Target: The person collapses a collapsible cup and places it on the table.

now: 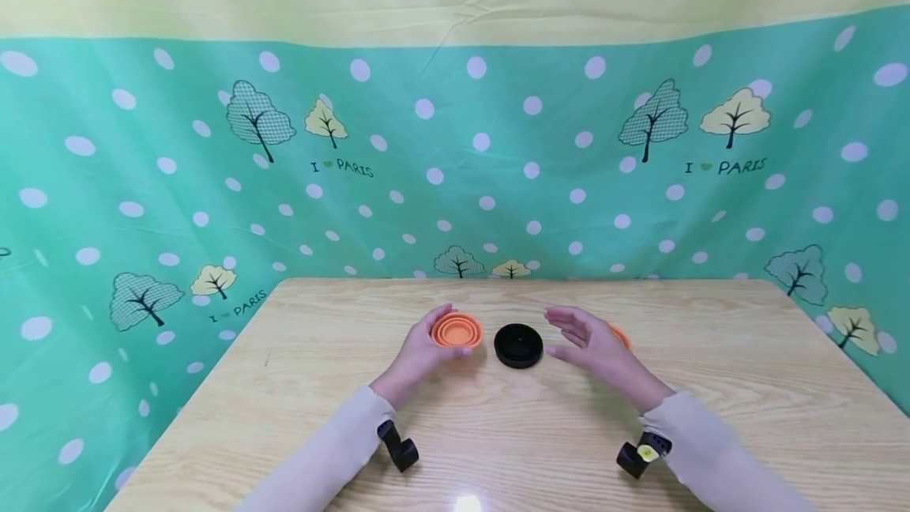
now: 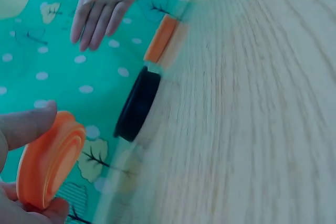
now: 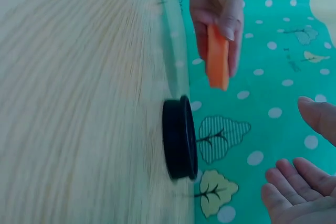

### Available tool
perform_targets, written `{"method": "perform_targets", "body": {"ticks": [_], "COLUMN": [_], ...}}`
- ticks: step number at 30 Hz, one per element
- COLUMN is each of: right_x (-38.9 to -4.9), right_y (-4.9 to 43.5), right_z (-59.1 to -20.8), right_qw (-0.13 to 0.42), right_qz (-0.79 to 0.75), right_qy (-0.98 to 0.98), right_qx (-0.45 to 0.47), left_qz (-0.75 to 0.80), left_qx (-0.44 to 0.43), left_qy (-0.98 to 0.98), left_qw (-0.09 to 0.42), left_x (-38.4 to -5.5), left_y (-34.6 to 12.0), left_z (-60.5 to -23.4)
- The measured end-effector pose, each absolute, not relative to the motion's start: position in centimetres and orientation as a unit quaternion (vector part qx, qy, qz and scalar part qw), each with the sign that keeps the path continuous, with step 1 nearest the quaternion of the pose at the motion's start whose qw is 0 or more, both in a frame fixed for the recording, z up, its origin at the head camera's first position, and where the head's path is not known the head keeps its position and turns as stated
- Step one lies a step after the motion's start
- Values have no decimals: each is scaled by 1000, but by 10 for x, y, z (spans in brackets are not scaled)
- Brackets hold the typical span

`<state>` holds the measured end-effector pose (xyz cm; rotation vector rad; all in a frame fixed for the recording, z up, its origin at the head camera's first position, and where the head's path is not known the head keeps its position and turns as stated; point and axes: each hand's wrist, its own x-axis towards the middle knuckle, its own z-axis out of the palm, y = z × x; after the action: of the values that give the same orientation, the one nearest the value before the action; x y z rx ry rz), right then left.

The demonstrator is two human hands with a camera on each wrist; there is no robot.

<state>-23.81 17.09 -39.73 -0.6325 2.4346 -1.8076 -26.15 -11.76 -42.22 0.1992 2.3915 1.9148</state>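
My left hand (image 1: 415, 350) grips an orange collapsible cup (image 1: 456, 332), folded flat into concentric rings, thumb on one side and fingers on the other. The cup (image 3: 218, 59) is raised off the tabletop in the right wrist view. Just right of it, a shallow black round dish (image 1: 518, 346) with a thin rim sits on the table. My right hand (image 1: 593, 346) hovers beside the dish, fingers loosely extended and thumb apart, with nothing in its grasp. Partly hidden behind that hand is a second orange piece (image 1: 622, 336), which shows as a low orange band (image 2: 160, 39) in the left wrist view.
The light wooden table (image 1: 341, 314) reaches back to a green curtain (image 1: 398, 141) with white dots and printed trees. Black wrist devices (image 1: 398, 446) are strapped over both sleeves.
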Motion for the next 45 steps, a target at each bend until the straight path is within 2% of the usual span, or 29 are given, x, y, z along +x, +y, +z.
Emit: {"method": "perform_targets", "body": {"ticks": [9,21,25,36,45], "right_x": [-238,-237,-236,-239,-237], "right_y": [200,244,249,259,263], "right_z": [-393,-385,-384,-387,-388], "right_qw": [20,-6,-7,-6,-1], "right_qz": [-559,-520,-520,-505,-512], "right_qy": [812,844,846,856,853], "right_qx": [-166,-127,-117,-107,-100], "left_qz": [628,573,547,529,527], "left_qx": [33,86,92,142,145], "left_qy": [774,809,823,825,825], "left_qw": [72,104,123,136,144], "left_x": [-271,-283,-283,-290,-288], "left_y": [-124,-130,-136,-150,-153], "left_z": [-433,-440,-438,-444,-445]}}
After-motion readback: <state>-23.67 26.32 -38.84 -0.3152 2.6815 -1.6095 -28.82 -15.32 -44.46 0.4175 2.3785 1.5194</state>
